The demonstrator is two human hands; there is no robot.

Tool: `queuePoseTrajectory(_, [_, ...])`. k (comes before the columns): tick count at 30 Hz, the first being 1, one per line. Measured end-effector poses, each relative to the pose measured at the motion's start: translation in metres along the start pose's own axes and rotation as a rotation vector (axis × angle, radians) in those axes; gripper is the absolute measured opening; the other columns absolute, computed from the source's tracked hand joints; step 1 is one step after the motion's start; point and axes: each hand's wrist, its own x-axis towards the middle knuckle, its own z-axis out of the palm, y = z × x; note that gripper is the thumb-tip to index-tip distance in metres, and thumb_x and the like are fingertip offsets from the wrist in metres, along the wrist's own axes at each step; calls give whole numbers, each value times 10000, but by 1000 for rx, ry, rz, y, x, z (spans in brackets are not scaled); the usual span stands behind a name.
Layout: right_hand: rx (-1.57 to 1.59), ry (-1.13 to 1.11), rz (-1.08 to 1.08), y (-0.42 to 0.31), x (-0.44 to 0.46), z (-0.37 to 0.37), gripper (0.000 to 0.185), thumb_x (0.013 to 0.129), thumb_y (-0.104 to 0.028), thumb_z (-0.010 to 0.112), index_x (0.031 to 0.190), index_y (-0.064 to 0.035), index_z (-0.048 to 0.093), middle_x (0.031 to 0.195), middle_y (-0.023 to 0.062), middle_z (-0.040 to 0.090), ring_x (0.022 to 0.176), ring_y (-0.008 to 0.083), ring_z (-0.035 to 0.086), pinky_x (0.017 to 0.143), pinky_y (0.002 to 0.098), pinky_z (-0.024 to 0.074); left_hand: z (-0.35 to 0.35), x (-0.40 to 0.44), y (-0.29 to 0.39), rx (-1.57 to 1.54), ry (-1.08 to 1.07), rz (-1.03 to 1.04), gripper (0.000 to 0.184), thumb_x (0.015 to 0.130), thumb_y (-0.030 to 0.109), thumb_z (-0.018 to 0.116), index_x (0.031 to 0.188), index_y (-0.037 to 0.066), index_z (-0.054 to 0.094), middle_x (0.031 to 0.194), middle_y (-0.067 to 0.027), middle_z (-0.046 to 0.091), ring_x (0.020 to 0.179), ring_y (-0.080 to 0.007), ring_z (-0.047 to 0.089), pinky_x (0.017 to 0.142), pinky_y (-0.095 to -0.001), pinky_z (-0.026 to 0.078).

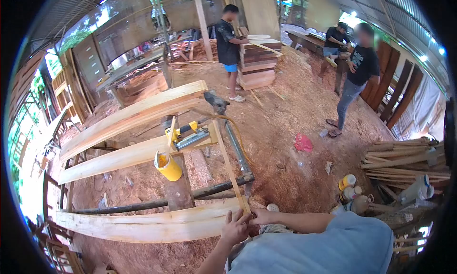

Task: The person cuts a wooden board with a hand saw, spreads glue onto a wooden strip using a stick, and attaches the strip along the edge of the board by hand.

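A long thin wooden strip slants across the bench, its near end between my two hands. My left hand is at the right end of the nearest plank, fingers bent against the strip. My right hand is closed around the strip's near end from the other side; some fingertips are hidden. Beyond the hands, a yellow and grey nail gun lies on the middle plank. An open yellow container stands on a crosswise board, left of the strip.
Thick planks lie on the far part of the bench, whose metal pipe frame runs beneath. An orange hose trails from the nail gun. Jars and stacked wood strips are at right. Several people stand or sit beyond.
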Motion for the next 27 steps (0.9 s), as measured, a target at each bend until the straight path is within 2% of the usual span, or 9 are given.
queuePoseTrajectory(4, [220, -107, -119, -7, 16, -21, 603, 832, -240, 706, 1374, -41, 532, 1029, 97, 673, 894, 185, 650, 763, 306, 526, -2, -1, 1, 81, -17, -15, 362, 863, 343, 691, 1197, 207, 720, 1400, 6, 564, 1413, -281, 419, 1154, -631, 286])
queuePoseTrajectory(7, [580, -74, -22, -7, 37, -37, 572, 831, -133, 708, 1342, 22, 505, 1208, 132, 642, 1041, 205, 624, 892, 347, 509, -18, 4, 5, 18, 14, -30, 361, 864, 320, 684, 1193, 177, 720, 1404, 2, 559, 1407, -281, 425, 1155, -623, 293])
queuePoseTrajectory(9, [362, 198, -351, -7, 60, -33, 622, 840, -193, 744, 1358, 41, 492, 1266, 153, 634, 1093, 248, 625, 952, 377, 495, -20, 5, 4, 81, -69, -26, 341, 853, 330, 684, 1149, 169, 743, 1437, 8, 525, 1430, -281, 394, 1174, -621, 261])
queuePoseTrajectory(11, [194, 289, -278, -7, 74, -38, 649, 845, -236, 763, 1375, 27, 494, 1258, 174, 649, 1129, 292, 626, 996, 392, 482, -57, 14, 15, 83, -289, -64, 292, 849, 365, 676, 1061, 190, 771, 1476, 45, 490, 1476, -242, 325, 1180, -614, 246])
queuePoseTrajectory(13, [-178, 51, -224, -21, 79, -59, 623, 839, -272, 777, 1342, 11, 542, 1197, 190, 674, 1126, 296, 633, 1012, 394, 478, -18, 3, 7, 33, -94, -96, 374, 851, 405, 670, 1159, 207, 746, 1482, 45, 485, 1488, -228, 296, 1204, -592, 208])
queuePoseTrajectory(16, [-94, -145, -133, -25, 90, -70, 602, 815, -357, 800, 1251, 11, 609, 1131, 224, 683, 1089, 318, 653, 953, 415, 506, -25, 5, 9, -9, -172, -128, 547, 844, 411, 683, 1346, 199, 631, 1481, 44, 486, 1479, -210, 318, 1230, -562, 158])
queuePoseTrajectory(19, [-101, -226, -201, 8, 95, -60, 596, 813, -379, 797, 1215, 25, 623, 1106, 239, 680, 1054, 336, 664, 908, 419, 520, -42, 6, 15, -26, -326, -150, 541, 828, 400, 702, 1325, 196, 645, 1463, 48, 498, 1479, -206, 326, 1228, -561, 168])
queuePoseTrajectory(21, [-144, -255, -271, 1, 90, -58, 588, 816, -376, 792, 1205, 32, 621, 1095, 244, 679, 1036, 349, 669, 889, 418, 524, -40, 6, 14, -84, -211, -146, 514, 807, 382, 720, 1280, 183, 675, 1446, 45, 508, 1484, -209, 319, 1221, -567, 187])
queuePoseTrajectory(27, [-219, -231, -7, -58, 68, -74, 550, 781, -342, 802, 1129, 48, 635, 1049, 243, 693, 989, 364, 683, 869, 438, 525, -47, 12, 20, -294, -115, -309, 395, 824, 351, 729, 1176, 173, 716, 1365, 21, 594, 1423, -226, 424, 1193, -559, 277])
